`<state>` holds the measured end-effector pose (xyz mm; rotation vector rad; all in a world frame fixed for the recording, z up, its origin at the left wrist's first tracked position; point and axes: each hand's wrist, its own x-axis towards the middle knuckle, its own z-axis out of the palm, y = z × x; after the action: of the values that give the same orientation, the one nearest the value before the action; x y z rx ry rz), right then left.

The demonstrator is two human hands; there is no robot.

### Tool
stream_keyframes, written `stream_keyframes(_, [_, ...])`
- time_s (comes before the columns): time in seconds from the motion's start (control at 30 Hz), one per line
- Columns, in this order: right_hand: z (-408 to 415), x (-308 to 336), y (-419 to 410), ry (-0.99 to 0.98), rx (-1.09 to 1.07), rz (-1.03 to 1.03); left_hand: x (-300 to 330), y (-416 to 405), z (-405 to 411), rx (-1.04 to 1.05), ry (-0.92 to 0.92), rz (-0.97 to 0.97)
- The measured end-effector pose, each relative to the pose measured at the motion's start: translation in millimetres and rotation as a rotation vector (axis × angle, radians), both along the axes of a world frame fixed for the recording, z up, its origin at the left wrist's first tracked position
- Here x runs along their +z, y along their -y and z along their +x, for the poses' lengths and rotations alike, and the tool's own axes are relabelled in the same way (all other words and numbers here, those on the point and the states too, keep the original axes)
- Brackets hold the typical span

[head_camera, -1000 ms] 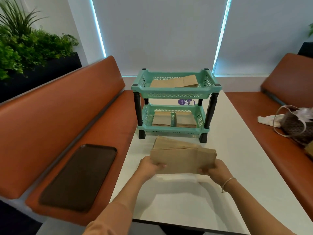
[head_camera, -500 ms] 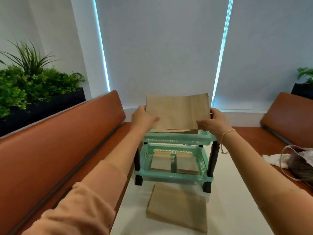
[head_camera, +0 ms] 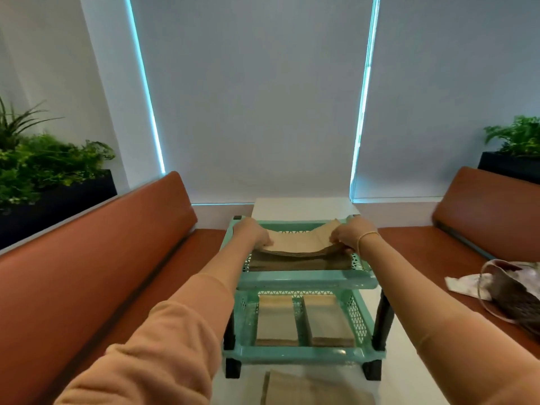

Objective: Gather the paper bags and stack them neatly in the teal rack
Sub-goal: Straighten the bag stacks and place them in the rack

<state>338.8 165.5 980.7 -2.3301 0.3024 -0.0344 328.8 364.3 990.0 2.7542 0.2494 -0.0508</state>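
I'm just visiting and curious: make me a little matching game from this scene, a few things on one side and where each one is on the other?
Things:
1. bundle of paper bags
2. two small bag stacks
3. loose paper bags
4. handbag

Places:
A. on the orange bench at the right
B. on the white table in front of the teal rack
C. in the rack's top tray, held by the left hand and the right hand
D. side by side in the rack's bottom tray

Pairs: 1-C, 2-D, 3-B, 4-A

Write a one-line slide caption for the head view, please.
Both hands lower brown paper bags into the teal plastic rack's top shelf.
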Motion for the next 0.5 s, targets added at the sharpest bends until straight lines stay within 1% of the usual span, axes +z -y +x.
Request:
stream_keyframes(0.2, [-3,-3,0,-0.001,-0.017,-0.155,-12,2,10,-0.002,-0.076,-0.008])
stream_keyframes(0.37, [-2,-6,-2,-0.017,-0.005,-0.185,-15,5,12,-0.024,-0.117,0.052])
stream_keyframes(0.5, [-2,-4,-3,0.017,0.003,-0.223,-11,8,10,-0.027,-0.096,0.113])
